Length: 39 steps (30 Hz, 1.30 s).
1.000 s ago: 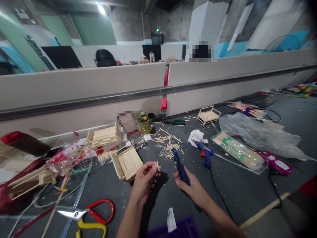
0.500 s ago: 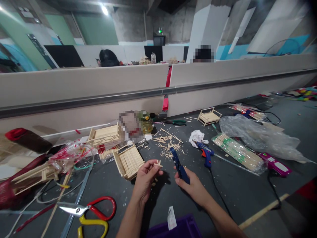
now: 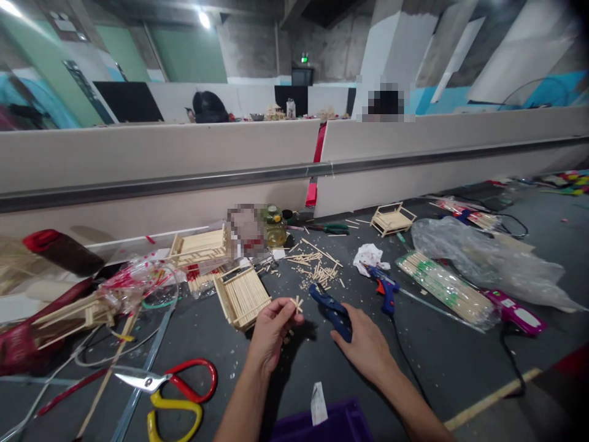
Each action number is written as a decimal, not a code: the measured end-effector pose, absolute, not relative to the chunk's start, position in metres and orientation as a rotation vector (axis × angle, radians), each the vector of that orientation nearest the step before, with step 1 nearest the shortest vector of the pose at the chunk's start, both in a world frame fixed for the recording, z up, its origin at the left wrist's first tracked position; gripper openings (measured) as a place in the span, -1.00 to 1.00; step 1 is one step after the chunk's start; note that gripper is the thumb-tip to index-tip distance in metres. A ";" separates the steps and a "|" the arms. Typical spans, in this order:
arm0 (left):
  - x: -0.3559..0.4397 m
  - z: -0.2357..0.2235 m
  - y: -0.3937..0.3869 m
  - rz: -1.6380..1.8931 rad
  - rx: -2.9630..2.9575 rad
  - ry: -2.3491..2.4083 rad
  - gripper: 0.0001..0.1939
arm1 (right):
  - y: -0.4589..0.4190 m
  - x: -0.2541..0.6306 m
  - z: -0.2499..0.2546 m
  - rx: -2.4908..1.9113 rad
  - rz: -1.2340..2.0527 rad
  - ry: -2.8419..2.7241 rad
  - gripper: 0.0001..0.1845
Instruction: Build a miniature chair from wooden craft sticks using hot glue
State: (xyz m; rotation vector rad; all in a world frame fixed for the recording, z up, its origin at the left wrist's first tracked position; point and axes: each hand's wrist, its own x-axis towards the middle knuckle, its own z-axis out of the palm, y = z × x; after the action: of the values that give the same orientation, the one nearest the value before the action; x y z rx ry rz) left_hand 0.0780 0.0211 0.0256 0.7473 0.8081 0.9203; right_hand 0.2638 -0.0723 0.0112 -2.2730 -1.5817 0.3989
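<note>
My left hand (image 3: pixel 276 322) is closed in a pinch on a small cross of short wooden sticks (image 3: pixel 297 304). In my right hand (image 3: pixel 365 337) is a dark blue plier-like hand tool (image 3: pixel 335 312), its handles spread and its head pointing left toward the sticks, apart from them. Just left of my left hand lies a small slatted wooden stick model (image 3: pixel 248 298). Beyond both hands is a heap of cut stick pieces (image 3: pixel 319 270). To the right of my right hand rests a blue glue gun (image 3: pixel 385 291) with a cord.
Large scissors (image 3: pixel 168 387) with red and yellow handles lie at front left. A purple tray (image 3: pixel 340 423) sits at the near edge. Bagged sticks (image 3: pixel 444 285) and a purple device (image 3: pixel 515 313) are at right. A white partition (image 3: pixel 161 150) crosses behind; two people's heads show beyond.
My right hand has turned the blue tool from steep to more slanted, its head swinging left and down toward the sticks. The left hand keeps its pinch. The whole view has shifted slightly.
</note>
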 end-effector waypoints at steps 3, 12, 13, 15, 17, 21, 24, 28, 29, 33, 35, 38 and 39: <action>0.077 0.028 0.020 0.942 0.790 0.856 -0.71 | -0.076 0.266 -0.001 -2.412 0.154 -1.741 -0.34; 0.073 0.040 0.014 0.980 1.119 0.926 -0.74 | -0.077 0.267 0.003 -1.993 0.075 -1.705 -0.52; 0.071 0.041 0.012 0.987 1.151 0.938 -0.74 | -0.073 0.261 0.013 -1.885 0.191 -1.644 -0.60; 0.065 0.041 0.008 1.008 1.195 0.961 -0.75 | -0.062 0.245 0.029 -1.707 0.494 -1.533 -0.72; 0.057 0.040 0.004 1.045 1.215 0.990 -0.75 | -0.050 0.226 0.039 -1.575 0.721 -1.456 -0.79; 0.035 0.038 -0.005 1.129 1.260 1.070 -0.78 | -0.031 0.193 0.036 -1.383 0.988 -1.307 -0.80; 0.022 0.036 -0.013 1.176 1.238 1.104 -0.79 | -0.025 0.176 0.028 -1.273 1.123 -1.201 -0.74; 0.012 0.031 -0.022 1.221 1.100 1.075 -0.74 | -0.023 0.161 0.026 -1.198 1.297 -1.055 -0.70; 0.010 0.029 -0.024 1.231 1.074 1.074 -0.72 | -0.022 0.158 0.026 -1.184 1.343 -1.012 -0.69; 0.001 0.021 -0.032 1.351 1.145 1.134 -0.73 | -0.019 0.153 0.026 -1.121 1.526 -0.859 -0.67; -0.003 0.018 -0.034 1.419 1.300 1.180 -0.77 | -0.019 0.151 0.024 -1.093 1.586 -0.838 -0.67; -0.006 0.018 -0.036 1.448 1.505 1.213 -0.81 | -0.019 0.146 0.021 -1.077 1.633 -0.836 -0.68; -0.006 0.019 -0.036 1.455 1.530 1.211 -0.82 | -0.020 0.145 0.020 -1.081 1.640 -0.843 -0.68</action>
State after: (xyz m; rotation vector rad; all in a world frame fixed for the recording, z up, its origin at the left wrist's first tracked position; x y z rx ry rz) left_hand -0.0061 -0.0362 0.0187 1.5300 1.2114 1.4546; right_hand 0.1450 -0.0195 0.0201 -1.0809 -0.8434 1.6397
